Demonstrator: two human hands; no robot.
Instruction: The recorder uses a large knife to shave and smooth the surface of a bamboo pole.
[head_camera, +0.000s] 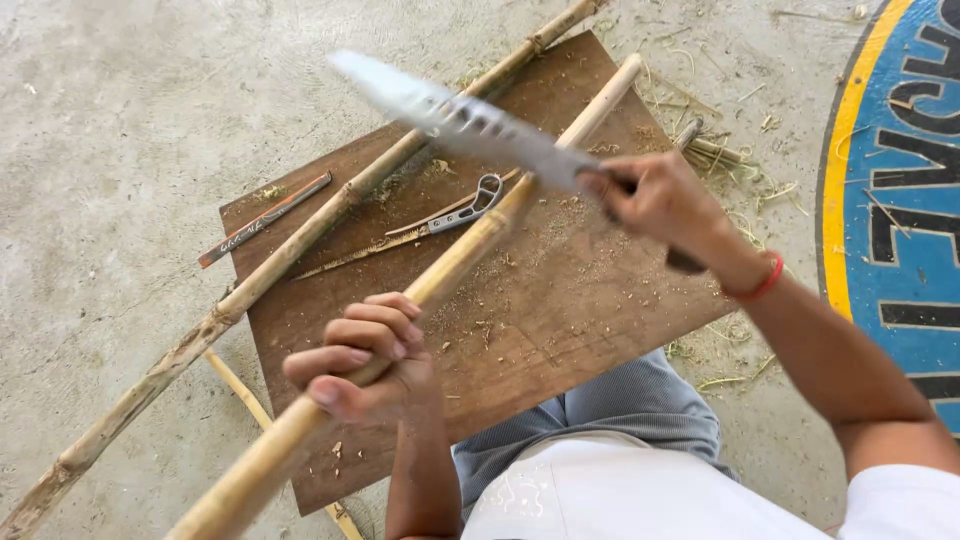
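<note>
On the concrete floor (120, 120), seen from the head cam, a brown wooden board (560, 310) was laid flat w/ sawdust and chips scattered over it. A pale bamboo pole (450, 270) was held slanting across the board, from lower left up to the board's far edge. The pole was gripped by the left hand (365, 365), fingers wrapped fully round it and closed tight, near the pole's lower part. A broad machete-type blade (460, 120) was held by the right hand (660, 205), fist closed round the dark handle; a red band was worn at that wrist. The blade's edge was set against the pole approx. where the right hand was, blade pointing up-left; it was blurred, so exact contact could not be told.

A second, rougher bamboo pole (250, 290) was laid beside the first, crossing the board's left corner, apart from both hands. Between the two poles a small hand saw (410, 235) w/ a metal handle was lying on the board. A thin dark strip (265, 218) was resting at the board's left edge. A blue and yellow painted mat (900, 200) was seen at right. Bamboo shavings (730, 170) were strewn beyond the board.
</note>
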